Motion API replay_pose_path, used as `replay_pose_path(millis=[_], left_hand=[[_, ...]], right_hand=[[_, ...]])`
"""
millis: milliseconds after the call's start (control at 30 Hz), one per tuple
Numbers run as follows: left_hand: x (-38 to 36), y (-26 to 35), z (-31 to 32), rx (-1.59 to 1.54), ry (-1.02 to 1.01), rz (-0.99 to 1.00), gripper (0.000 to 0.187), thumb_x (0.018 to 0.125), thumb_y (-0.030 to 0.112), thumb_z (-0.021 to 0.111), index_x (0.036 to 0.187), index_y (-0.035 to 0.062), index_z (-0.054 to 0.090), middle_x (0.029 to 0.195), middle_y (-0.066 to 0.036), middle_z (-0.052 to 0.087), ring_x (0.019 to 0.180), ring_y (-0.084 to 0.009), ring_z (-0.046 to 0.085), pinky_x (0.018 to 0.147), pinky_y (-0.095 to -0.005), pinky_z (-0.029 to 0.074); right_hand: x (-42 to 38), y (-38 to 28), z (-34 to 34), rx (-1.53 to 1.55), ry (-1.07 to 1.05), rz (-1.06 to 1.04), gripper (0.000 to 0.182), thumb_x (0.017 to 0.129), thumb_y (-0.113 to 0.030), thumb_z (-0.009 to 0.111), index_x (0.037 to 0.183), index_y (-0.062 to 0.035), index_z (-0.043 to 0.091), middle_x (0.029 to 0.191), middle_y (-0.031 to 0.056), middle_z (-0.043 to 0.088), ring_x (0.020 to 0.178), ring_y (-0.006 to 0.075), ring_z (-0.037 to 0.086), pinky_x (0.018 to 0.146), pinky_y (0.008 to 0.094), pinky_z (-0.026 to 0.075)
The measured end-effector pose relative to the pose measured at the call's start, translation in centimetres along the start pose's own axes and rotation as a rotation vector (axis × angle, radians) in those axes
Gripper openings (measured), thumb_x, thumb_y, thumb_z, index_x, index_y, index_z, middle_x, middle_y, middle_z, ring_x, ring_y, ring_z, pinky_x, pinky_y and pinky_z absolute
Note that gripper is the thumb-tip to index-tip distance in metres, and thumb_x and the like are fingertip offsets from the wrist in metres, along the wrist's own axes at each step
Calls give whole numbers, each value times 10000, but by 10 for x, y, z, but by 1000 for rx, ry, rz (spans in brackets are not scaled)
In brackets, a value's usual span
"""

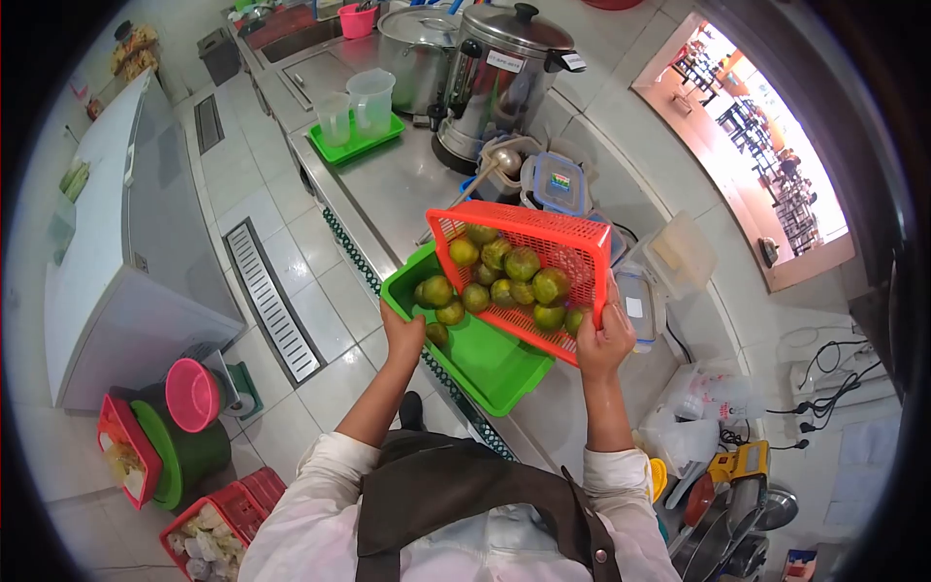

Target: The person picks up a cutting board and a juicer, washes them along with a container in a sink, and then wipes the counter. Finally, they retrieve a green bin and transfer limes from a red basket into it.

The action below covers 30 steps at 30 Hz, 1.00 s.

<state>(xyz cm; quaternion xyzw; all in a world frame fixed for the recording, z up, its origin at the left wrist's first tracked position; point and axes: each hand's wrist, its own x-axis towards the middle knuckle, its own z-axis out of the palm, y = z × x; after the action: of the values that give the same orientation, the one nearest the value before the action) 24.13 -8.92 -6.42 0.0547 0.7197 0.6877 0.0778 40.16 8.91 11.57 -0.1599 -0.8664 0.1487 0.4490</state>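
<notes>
My right hand (pixel 605 338) grips the near right end of an orange-red plastic basket (pixel 514 215), which is tilted toward me. Greenish citrus fruits (pixel 522 263) fill much of the basket, and several lie at its lower left side over a green plastic tray (pixel 499 373). At the tray's left edge, my left hand (pixel 403 335) is closed on the rim, with its thumb near a single fruit (pixel 437 335). Part of the tray is hidden under the basket.
On the steel counter (pixel 388 189) stand a large urn (pixel 504 87), a pot (pixel 415 58) and clear jugs (pixel 371 101) on a small green tray. Lidded containers (pixel 558 184) line the wall side. A pink basin (pixel 194 394) and red crates (pixel 218 524) are at lower left.
</notes>
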Motion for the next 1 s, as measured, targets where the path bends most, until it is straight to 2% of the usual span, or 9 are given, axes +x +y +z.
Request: replay_pose_path(millis=[233, 467, 533, 567, 633, 733, 867, 933, 1000], left_hand=[[30, 14, -11, 80, -3, 183, 609, 658, 30, 565, 1219, 5, 330, 1224, -183, 370, 1144, -271, 369, 929, -323, 324], [44, 15, 4, 328, -147, 310, 575, 648, 35, 600, 1180, 61, 384, 1195, -161, 368, 1139, -307, 342, 953, -320, 298], [41, 21, 4, 341, -179, 305, 597, 658, 95, 590, 1204, 58, 350, 1240, -221, 271, 1171, -380, 285, 967, -447, 260], [34, 26, 4, 344, -187, 304, 597, 658, 95, 590, 1204, 58, 350, 1240, -221, 271, 1171, -380, 285, 967, -447, 260], [16, 37, 8, 657, -25, 378, 688, 651, 129, 616, 1253, 87, 286, 1308, -177, 194, 1197, -374, 237, 948, -543, 207], [-3, 43, 6, 563, -91, 433, 727, 655, 171, 624, 1275, 100, 251, 1313, -205, 176, 1218, -385, 196, 918, -624, 131], [-9, 28, 1, 417, -66, 390, 763, 683, 175, 626, 1283, 19, 181, 1312, -240, 157, 1217, -379, 197, 982, -487, 175], [-8, 15, 1, 350, -46, 315, 800, 681, 170, 637, 1283, -1, 139, 1312, -239, 160, 1213, -366, 207, 982, -452, 193], [-5, -11, 4, 281, -29, 242, 839, 679, 166, 648, 1283, -21, 96, 1313, -239, 163, 1208, -353, 217, 983, -418, 211]], right_hand=[[-3, -5, 1, -49, 9, -212, 72, 595, 118, 511, 646, 90, 469, 1100, 259, 498, 1010, 399, 498, 851, 400, 421], [-29, -4, 13, -47, 6, -329, 224, 586, 88, 536, 541, 29, 325, 1146, 258, 466, 1086, 445, 414, 891, 442, 389], [-35, -6, 15, -15, -27, -374, 235, 587, 92, 525, 541, 35, 302, 1151, 261, 461, 1090, 473, 392, 906, 486, 361], [-39, -5, 14, -20, -27, -366, 235, 587, 92, 525, 541, 35, 302, 1151, 261, 461, 1090, 473, 392, 906, 486, 361], [-42, -3, 14, 7, -38, -333, 244, 587, 99, 514, 540, 36, 283, 1144, 261, 467, 1086, 495, 381, 908, 529, 337], [-38, -9, 7, 10, -34, -363, 273, 573, 110, 503, 531, 26, 247, 1134, 258, 477, 1093, 496, 374, 914, 550, 316], [-27, -12, -10, -74, -49, -447, 159, 602, 97, 526, 574, 45, 378, 1161, 255, 457, 1102, 483, 374, 918, 520, 332], [-16, -30, -25, -178, 72, -370, 103, 720, 51, 544, 808, 99, 519, 1097, 276, 494, 1029, 459, 462, 868, 464, 397], [-12, -38, -39, -207, 150, -306, 191, 731, 53, 536, 914, 102, 509, 1080, 274, 506, 1004, 441, 488, 856, 448, 405]])
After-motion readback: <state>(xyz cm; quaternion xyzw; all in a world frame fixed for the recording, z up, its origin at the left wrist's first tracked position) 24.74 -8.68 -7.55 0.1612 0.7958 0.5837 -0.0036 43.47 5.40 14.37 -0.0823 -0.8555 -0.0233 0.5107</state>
